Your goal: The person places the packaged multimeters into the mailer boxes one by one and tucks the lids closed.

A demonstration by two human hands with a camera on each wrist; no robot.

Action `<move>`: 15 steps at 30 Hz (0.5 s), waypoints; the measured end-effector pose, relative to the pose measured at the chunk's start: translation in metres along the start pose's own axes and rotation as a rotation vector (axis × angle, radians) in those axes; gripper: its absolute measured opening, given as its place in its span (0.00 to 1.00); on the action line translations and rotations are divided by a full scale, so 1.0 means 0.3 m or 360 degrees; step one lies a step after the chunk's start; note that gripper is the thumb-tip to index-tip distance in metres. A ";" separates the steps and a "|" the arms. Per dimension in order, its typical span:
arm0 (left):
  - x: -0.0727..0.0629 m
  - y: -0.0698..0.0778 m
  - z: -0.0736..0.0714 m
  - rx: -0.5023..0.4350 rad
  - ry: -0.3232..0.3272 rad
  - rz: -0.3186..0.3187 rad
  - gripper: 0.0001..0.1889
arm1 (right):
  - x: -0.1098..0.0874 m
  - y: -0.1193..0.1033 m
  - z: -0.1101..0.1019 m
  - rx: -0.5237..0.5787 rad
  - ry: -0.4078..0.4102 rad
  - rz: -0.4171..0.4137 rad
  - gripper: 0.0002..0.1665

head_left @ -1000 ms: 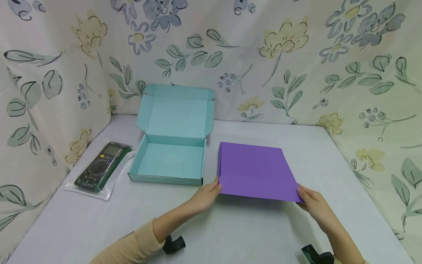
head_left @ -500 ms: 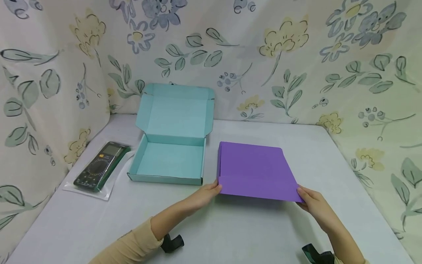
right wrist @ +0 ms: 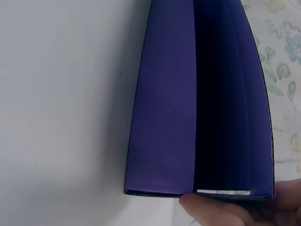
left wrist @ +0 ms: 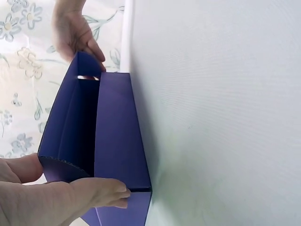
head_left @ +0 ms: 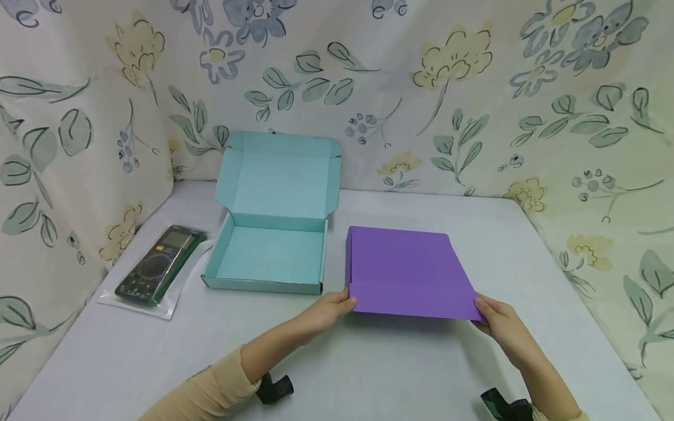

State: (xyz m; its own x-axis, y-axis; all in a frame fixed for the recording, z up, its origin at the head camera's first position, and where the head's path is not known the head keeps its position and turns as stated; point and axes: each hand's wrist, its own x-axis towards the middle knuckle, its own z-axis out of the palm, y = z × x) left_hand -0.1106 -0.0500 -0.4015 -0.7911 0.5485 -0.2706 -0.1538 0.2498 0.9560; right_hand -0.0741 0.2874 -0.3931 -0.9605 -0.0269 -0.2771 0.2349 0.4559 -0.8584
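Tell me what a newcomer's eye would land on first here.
Probably the vivid purple box right of centre, ajar along its near side and gripped at its near corners by the left hand and the right hand. Next, the turquoise box standing open to its left, then the bagged multimeter farther left.

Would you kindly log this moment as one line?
left hand: holds purple box, near-left corner | right hand: holds near-right corner | purple lid: ajar | teal box: open | multimeter: bagged, left of teal box
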 end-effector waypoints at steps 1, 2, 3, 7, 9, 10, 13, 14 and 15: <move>0.000 -0.003 -0.002 -0.0001 -0.0006 0.0009 0.27 | -0.001 -0.001 -0.001 -0.0007 0.0000 -0.0003 0.28; 0.001 -0.005 -0.003 0.0005 -0.0011 0.0020 0.27 | -0.001 -0.002 -0.002 -0.0015 0.0002 -0.0005 0.28; 0.002 -0.007 -0.005 0.0013 -0.0016 0.0033 0.27 | -0.001 -0.003 -0.002 -0.0024 0.0010 -0.0008 0.28; 0.010 -0.013 -0.013 0.0055 -0.0032 0.0066 0.27 | 0.001 -0.012 0.005 -0.0048 0.0057 -0.0001 0.27; 0.014 -0.014 -0.020 0.0074 -0.0020 0.0068 0.29 | 0.002 -0.015 0.009 -0.0057 0.0077 0.0006 0.26; 0.015 -0.015 -0.023 0.0076 -0.0014 0.0063 0.29 | 0.002 -0.017 0.010 -0.0059 0.0082 0.0010 0.26; 0.018 -0.018 -0.030 0.0065 0.0001 0.0054 0.30 | 0.002 -0.018 0.009 -0.0059 0.0079 0.0015 0.26; 0.018 -0.019 -0.032 0.0060 0.0002 0.0054 0.31 | 0.002 -0.017 0.007 -0.0053 0.0073 0.0013 0.26; 0.019 -0.021 -0.033 0.0052 -0.0003 0.0057 0.31 | 0.002 -0.016 0.005 -0.0049 0.0063 0.0012 0.26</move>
State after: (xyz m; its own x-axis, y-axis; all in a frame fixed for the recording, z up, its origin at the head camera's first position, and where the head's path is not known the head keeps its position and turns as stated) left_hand -0.1200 -0.0562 -0.4081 -0.7946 0.5590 -0.2368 -0.1061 0.2562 0.9608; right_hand -0.0755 0.2839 -0.3897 -0.9640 0.0118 -0.2658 0.2383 0.4830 -0.8426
